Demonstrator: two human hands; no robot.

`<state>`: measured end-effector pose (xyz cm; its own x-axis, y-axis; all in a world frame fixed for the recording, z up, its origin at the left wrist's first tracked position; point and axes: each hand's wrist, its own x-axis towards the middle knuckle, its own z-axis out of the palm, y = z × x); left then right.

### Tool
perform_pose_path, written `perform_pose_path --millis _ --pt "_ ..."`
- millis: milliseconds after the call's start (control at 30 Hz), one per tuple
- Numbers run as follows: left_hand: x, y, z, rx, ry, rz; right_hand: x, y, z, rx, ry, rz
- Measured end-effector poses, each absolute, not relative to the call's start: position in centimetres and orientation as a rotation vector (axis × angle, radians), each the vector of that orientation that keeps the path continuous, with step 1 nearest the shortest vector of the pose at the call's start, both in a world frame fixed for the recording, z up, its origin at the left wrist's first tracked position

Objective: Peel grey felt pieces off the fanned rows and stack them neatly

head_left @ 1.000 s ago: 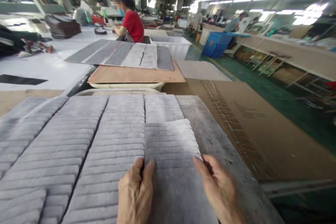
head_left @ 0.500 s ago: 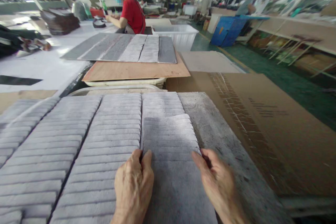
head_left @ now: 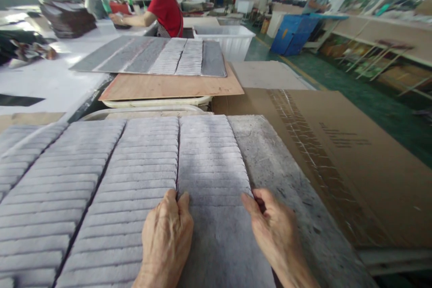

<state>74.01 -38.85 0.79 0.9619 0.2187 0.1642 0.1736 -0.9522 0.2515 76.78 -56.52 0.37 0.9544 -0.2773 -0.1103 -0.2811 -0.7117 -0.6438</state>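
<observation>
Grey, felt-like strips lie overlapped like shingles in long columns. At the right-hand column, my left hand [head_left: 168, 234] pinches the left edge of the overlapped grey pieces [head_left: 216, 184] between thumb and fingers. Across from it, my right hand [head_left: 273, 225] grips the right edge of the same pieces. The nearest piece shows a broad flat face between my hands, and its lower end runs out of view. Beside my left hand is another column of grey strips [head_left: 135, 189], parted from this one by a narrow dark gap. My fingertips under the edges are hidden.
A worn grey board [head_left: 270, 162] lies under the columns, with a brown cardboard sheet [head_left: 337, 157] to its right. Beyond are a plywood board [head_left: 168, 86], a panel bearing more strips [head_left: 135, 56] and a white bin [head_left: 232, 40]. A person in red [head_left: 165, 11] works at the far left.
The overlapped pieces between my hands have slid into line with the strips above, so their raised, offset top edge no longer stands out. My hands have barely shifted, and the view moved slightly.
</observation>
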Motion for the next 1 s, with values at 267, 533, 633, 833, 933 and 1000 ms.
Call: perform_pose_path --millis 267,533,633,833,933,1000 --pt "74.3 -38.7 0.8 3.361 -0.149 0.461 76.9 -56.5 0.5 -2.419 0.42 0.06" --pt "74.3 -38.8 0.7 3.306 -0.028 0.278 77.3 -56.7 0.9 -2.38 0.419 0.116" --pt "74.4 -38.8 0.7 3.255 0.02 0.259 77.4 -56.7 1.0 -2.383 0.42 0.112" --pt "74.3 -38.9 0.7 3.31 -0.012 0.217 77.4 -56.6 1.2 -2.408 0.399 0.114" --pt "74.3 -39.1 0.7 3.371 0.003 0.203 77.6 -56.5 1.5 -2.429 0.418 0.107" --pt "74.5 -39.3 0.9 3.363 0.08 0.137 77.7 -56.6 1.5 -2.44 0.428 0.093"
